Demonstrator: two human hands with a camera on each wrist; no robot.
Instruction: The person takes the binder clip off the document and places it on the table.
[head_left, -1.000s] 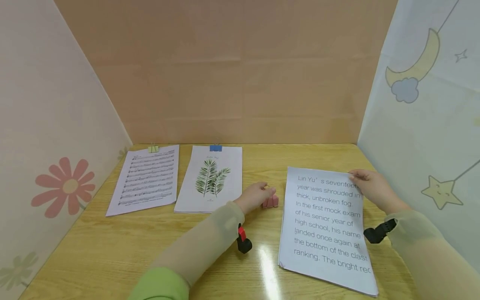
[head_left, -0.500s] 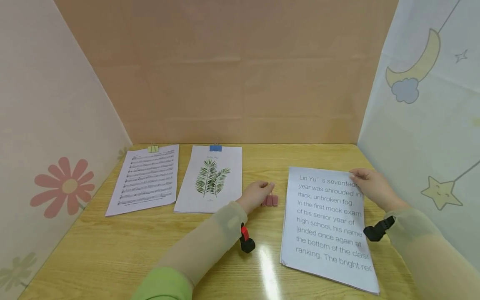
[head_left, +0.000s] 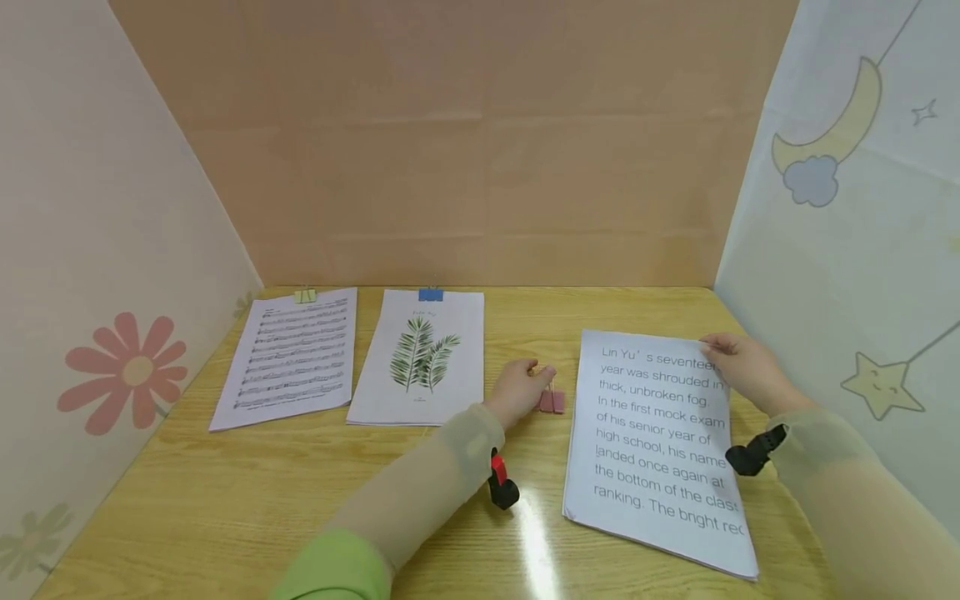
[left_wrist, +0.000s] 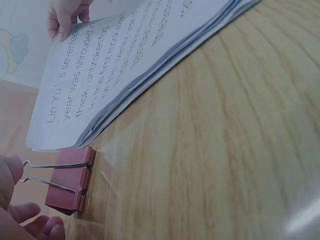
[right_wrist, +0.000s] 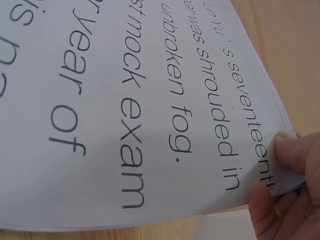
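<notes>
Pink metal binder clip (head_left: 552, 401) with thin wire handles pinched by left hand (head_left: 517, 388), resting on glossy wood-grain table (head_left: 225, 500) just left of printed paper stack (head_left: 660, 442). Right hand (head_left: 746, 372) pinches stack's far right corner, lifted slightly.

Pink binder clip (head_left: 552, 401) just beside printed paper stack (head_left: 660, 442) on table.

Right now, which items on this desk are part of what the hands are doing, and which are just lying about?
In use:
- pink binder clip, its wire handles pinched by the left hand
- text sheets, unclipped, top corner in the grip of the right hand

Lying about:
- sheet music with green clip
- leaf print with blue clip
</notes>
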